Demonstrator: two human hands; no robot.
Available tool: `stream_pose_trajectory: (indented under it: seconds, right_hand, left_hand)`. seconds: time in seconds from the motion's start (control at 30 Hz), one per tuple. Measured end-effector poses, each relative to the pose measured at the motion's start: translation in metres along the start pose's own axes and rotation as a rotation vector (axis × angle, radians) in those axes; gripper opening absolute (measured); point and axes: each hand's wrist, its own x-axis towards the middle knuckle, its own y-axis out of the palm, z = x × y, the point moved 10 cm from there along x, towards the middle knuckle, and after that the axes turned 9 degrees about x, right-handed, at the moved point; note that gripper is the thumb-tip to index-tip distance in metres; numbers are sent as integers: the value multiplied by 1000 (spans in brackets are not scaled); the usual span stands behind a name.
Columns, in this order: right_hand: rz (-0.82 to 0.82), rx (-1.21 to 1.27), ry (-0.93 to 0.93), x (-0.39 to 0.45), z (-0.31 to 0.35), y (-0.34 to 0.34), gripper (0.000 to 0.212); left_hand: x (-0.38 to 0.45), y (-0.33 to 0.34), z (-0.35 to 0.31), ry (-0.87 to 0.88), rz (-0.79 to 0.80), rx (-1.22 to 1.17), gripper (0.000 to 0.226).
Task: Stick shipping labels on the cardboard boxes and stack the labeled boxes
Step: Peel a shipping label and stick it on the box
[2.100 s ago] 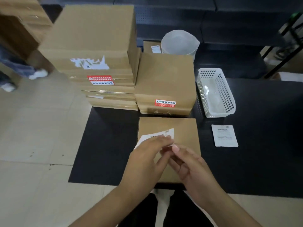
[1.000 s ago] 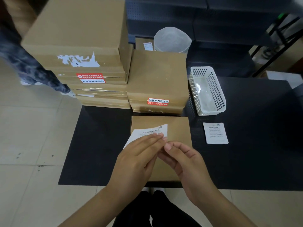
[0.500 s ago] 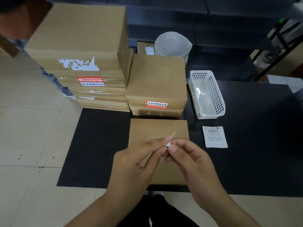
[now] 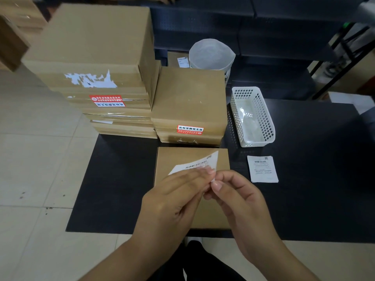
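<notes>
A white label point(image 4: 199, 164) is being held just above the flat box point(image 4: 187, 157) lying at the bench's point(image 4: 314, 179) near edge, its printed face showing and its far corner tilting up. The left hand point(image 4: 174, 201) is pinching the label's near edge between fingertips and thumb, and the right hand point(image 4: 237, 197) is pinching the same edge at its right end, the fingers of both hands curling and meeting over the box. Just behind this box, a short stack point(image 4: 189, 106) of boxes is sitting with a red sticker point(image 4: 190, 130) on its near side, and a taller stack point(image 4: 97, 67) is standing to its left at the bench's far left corner, bearing another red sticker and a torn white patch point(image 4: 91, 80). A white basket point(image 4: 252, 116) is lying right of the short stack, and a second label point(image 4: 262, 168) is lying flat on the bench in front of the basket, near the box but apart from it. A white bucket-like container point(image 4: 211, 54) is standing beyond the bench's far edge.
</notes>
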Motion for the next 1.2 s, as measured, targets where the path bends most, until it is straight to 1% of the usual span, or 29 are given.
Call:
stream_pose_trajectory:
  seconds: [0.37, 0.5, 0.57, 0.63, 0.77, 0.93, 1.03, 1.1, 1.2]
  right_hand:
    - [-33, -12, 27, 2, -2, -7, 19]
    - [-53, -8, 60, 4, -6, -8, 9]
    - [-58, -10, 69, 4, -8, -10, 15]
    - [-56, -20, 65, 4, -8, -11, 16]
    - [-25, -48, 28, 5, -6, -10, 11]
    - [10, -53, -33, 5, -1, -7, 17]
    - [24, -90, -80, 4, 6, -5, 14]
    - [21, -98, -93, 3, 7, -4, 8]
    - [19, -156, -132, 2, 9, -4, 9]
  left_hand:
    - [0, 7, -4, 32, 27, 26, 28]
    - [1, 9, -5, 47, 40, 45, 27]
    - [3, 11, -5, 29, 55, 21, 26]
    - [4, 13, -2, -32, 79, -36, 26]
    - [3, 17, 21, -290, 102, -278, 24]
    - [4, 17, 27, -364, 105, -356, 25]
    - [2, 17, 29, -418, 112, -401, 26]
    - [1, 19, 33, -489, 125, -454, 23]
    - [-4, 27, 40, -623, 151, -572, 18]
